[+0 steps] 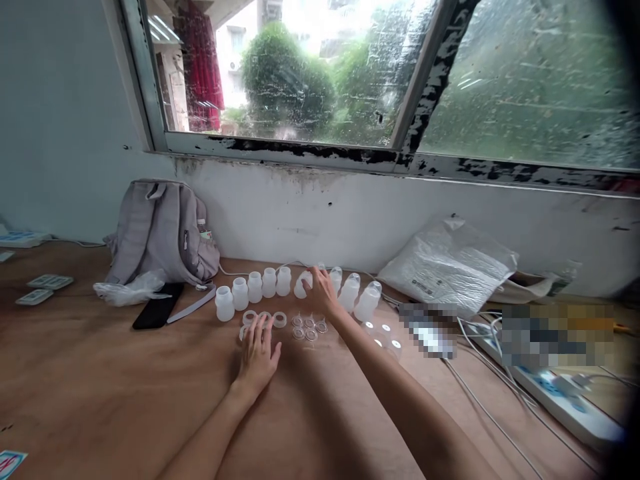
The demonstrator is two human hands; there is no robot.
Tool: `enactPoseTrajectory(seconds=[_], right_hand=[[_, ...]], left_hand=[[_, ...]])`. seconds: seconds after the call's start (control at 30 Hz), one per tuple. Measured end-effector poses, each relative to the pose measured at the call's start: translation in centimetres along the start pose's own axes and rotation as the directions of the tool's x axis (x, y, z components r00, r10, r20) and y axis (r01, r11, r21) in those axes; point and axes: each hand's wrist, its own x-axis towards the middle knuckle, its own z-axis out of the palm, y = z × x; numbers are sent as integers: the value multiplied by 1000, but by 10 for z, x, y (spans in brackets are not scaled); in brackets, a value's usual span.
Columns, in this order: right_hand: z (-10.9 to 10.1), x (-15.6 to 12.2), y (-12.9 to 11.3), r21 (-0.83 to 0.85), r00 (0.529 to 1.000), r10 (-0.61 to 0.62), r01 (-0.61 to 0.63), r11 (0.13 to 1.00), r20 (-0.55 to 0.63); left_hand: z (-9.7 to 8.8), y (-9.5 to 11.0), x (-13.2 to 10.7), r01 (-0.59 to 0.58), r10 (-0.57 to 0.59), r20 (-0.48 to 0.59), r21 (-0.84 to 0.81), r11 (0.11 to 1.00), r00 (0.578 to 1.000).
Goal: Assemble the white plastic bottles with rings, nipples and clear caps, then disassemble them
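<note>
My right hand (324,292) reaches to the back of the table, its thumb and fingers closed round a small white baby bottle (303,285) that leans a little. Bottles with clear domed tops (350,292) stand to its right; part of that row is behind my hand. On the left, several open-necked white bottles (255,287) form a curved row. My left hand (259,350) rests palm down with fingers spread over white screw rings (279,320), covering some of them. Clear bottle teats (310,327) lie between my hands. Clear pieces with white discs (385,329) lie beyond my right forearm.
A grey backpack (160,233) stands against the wall, with a plastic bag (131,288) and black phone (158,308) before it. A silvery plastic package (445,267) lies at the back right. Cables (493,373) and a white power strip (565,400) run along the right side.
</note>
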Motion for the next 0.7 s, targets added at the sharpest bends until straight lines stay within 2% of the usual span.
enactPoseTrajectory(seconds=[0.1, 0.17, 0.23, 0.33, 0.4, 0.47, 0.57, 0.63, 0.7], right_hand=[[-17, -16, -10, 168, 990, -29, 52, 984, -135], [-30, -32, -18, 302, 984, 37, 18, 953, -175], [-43, -52, -26, 456, 987, 127, -67, 888, -102], [-56, -82, -36, 709, 976, 183, -213, 672, 120], [-59, -99, -39, 793, 952, 204, -302, 530, 226], [-59, -112, -39, 802, 922, 202, -387, 456, 330], [-56, -126, -36, 733, 886, 202, -460, 502, 418], [-53, -132, -33, 687, 893, 244, -448, 573, 379], [-52, -135, -30, 656, 909, 299, -417, 629, 291]], left_hand=[[-4, 5, 0, 6, -6, -35, -5, 1000, 999], [-7, 8, 1, 6, -7, -58, -16, 1000, 998], [-11, 9, 2, 14, -16, -90, -28, 1000, 996], [-15, 10, 3, 15, -23, -122, -69, 998, 992], [-17, 10, 3, -26, 16, -73, -138, 990, 997], [-18, 10, 1, -79, 81, 1, -225, 971, 997], [-21, 15, -1, -128, 157, 68, -313, 941, 985], [-24, 20, -2, -140, 187, 101, -358, 923, 977], [-27, 27, -3, -109, 193, 153, -436, 893, 969]])
